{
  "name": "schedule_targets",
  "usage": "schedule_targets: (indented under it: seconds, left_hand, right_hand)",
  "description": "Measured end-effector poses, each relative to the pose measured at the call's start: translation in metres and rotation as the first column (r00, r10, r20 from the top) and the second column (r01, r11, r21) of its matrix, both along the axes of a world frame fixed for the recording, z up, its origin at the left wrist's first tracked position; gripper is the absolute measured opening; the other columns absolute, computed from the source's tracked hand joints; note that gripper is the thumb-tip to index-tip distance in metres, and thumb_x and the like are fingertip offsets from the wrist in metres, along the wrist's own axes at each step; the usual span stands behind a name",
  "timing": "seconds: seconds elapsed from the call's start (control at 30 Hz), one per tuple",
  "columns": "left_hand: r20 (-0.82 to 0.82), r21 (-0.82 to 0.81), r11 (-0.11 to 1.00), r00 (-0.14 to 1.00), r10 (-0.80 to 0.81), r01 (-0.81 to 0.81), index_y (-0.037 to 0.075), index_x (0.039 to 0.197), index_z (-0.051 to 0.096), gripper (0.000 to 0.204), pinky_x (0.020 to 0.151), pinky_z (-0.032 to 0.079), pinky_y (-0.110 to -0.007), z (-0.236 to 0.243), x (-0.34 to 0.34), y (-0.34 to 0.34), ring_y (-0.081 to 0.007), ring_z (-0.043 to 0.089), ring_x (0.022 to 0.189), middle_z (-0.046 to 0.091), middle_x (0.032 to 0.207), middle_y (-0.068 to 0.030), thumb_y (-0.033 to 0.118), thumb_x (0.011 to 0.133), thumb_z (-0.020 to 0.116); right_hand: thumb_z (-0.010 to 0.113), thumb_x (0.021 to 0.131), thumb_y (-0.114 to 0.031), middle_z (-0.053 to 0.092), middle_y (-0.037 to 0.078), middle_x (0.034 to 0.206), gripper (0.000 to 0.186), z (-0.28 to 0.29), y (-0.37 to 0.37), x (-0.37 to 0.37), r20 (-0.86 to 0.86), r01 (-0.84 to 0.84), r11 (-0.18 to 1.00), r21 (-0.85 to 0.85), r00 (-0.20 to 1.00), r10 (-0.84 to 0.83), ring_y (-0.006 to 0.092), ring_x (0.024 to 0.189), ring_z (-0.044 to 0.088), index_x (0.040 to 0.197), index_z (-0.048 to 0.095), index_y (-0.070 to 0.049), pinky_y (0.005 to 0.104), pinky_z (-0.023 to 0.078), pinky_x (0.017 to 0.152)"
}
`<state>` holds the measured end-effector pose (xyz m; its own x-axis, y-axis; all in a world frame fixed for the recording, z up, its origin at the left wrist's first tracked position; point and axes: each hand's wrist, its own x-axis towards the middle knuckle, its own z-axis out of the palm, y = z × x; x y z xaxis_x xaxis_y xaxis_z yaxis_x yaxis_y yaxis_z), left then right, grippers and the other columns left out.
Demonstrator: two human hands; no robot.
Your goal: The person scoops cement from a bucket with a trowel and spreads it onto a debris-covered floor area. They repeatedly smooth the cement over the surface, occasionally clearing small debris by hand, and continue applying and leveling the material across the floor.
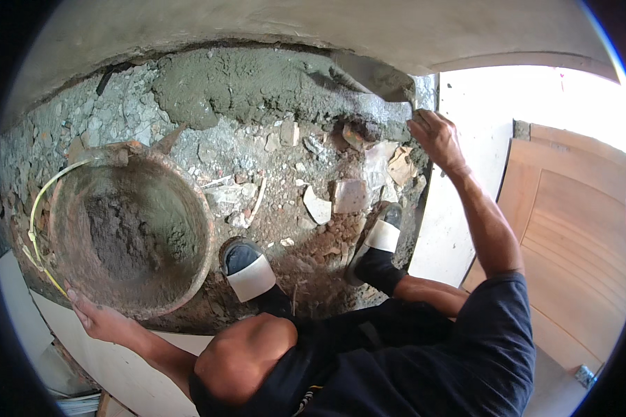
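At the left stands a round, mortar-stained bucket (200,208) with wet grey mortar (125,233) inside and a thin yellow handle (36,201) looping round its left side. My left hand (97,318) is closed at the lower left of the rim, where the yellow handle ends between thumb and fingers. My right hand (438,139) grips a trowel, its handle mostly hidden by the fingers. The shiny, somewhat blurred trowel blade (382,108) lies against the right end of a band of wet mortar (250,83) along the wall's foot.
Rubble (285,167), broken tile pieces (317,206) and scraps cover the ground between my feet and a plastered wall (271,24). A white board or sill (442,229) runs along the right, with a wooden panel door (570,229) beyond it. My slippered feet (250,274) stand on the rubble.
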<state>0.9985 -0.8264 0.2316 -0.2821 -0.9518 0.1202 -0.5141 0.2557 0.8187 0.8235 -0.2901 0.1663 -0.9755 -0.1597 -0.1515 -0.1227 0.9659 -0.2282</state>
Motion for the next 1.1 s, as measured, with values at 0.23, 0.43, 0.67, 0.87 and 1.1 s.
schedule_targets:
  seconds: [0.23,0.43,0.67,0.87,1.1]
  left_hand:
    - [0.034,-0.056,0.998,0.999,0.024,-0.022,-0.004,0.127,0.057,0.05,0.107,0.037,-0.036,0.002,-0.006,0.008,-0.0276,0.051,0.124,0.054,0.133,-0.0195,0.037,0.099,0.047]
    - [0.04,-0.061,0.996,0.996,0.074,-0.071,-0.004,0.125,0.058,0.05,0.106,0.038,-0.036,-0.006,0.0,-0.012,-0.0279,0.052,0.123,0.055,0.132,-0.019,0.038,0.098,0.05]
    - [0.014,-0.064,0.997,0.999,0.033,-0.032,-0.005,0.124,0.059,0.049,0.104,0.039,-0.034,-0.008,0.004,-0.011,-0.0267,0.054,0.12,0.057,0.129,-0.0191,0.037,0.099,0.049]
    - [-0.014,-0.049,0.999,1.0,-0.013,0.012,-0.002,0.125,0.059,0.048,0.103,0.04,-0.035,-0.006,0.001,-0.016,-0.0278,0.054,0.118,0.057,0.129,-0.0191,0.037,0.099,0.048]
    - [0.202,-0.138,0.986,0.977,-0.067,0.096,-0.001,0.124,0.06,0.051,0.096,0.043,-0.036,-0.007,0.005,-0.014,-0.0286,0.059,0.109,0.063,0.118,-0.0206,0.041,0.099,0.045]
  right_hand:
    - [0.044,0.098,-0.045,0.067,0.021,0.083,0.047,-0.037,-0.069,0.02,0.43,0.201,0.974,-0.102,0.892,-0.139,0.0313,0.072,0.066,0.109,0.06,-0.002,0.0465,0.054,0.072]
    - [0.043,0.099,-0.045,0.068,0.019,0.086,0.047,-0.044,-0.017,0.03,0.308,0.403,0.908,0.117,0.854,-0.419,0.0285,0.073,0.067,0.105,0.062,-0.002,0.0438,0.054,0.064]
    - [0.044,0.099,-0.043,0.061,0.015,0.079,0.05,-0.053,-0.043,0.057,0.575,0.816,0.488,-0.309,0.57,-0.588,0.02,0.062,0.062,0.111,0.054,0.005,0.036,0.054,0.053]
    - [0.043,0.098,-0.045,0.062,0.019,0.085,0.052,-0.052,-0.158,0.038,0.721,0.791,0.498,-0.357,0.572,-0.391,0.0245,0.066,0.062,0.106,0.058,0.004,0.0375,0.052,0.057]
    - [0.057,0.093,-0.042,0.067,0.018,0.09,0.042,0.041,-0.221,0.046,0.295,-0.304,0.947,-0.107,0.9,0.322,0.0324,0.076,0.068,0.111,0.061,-0.005,0.042,0.054,0.067]
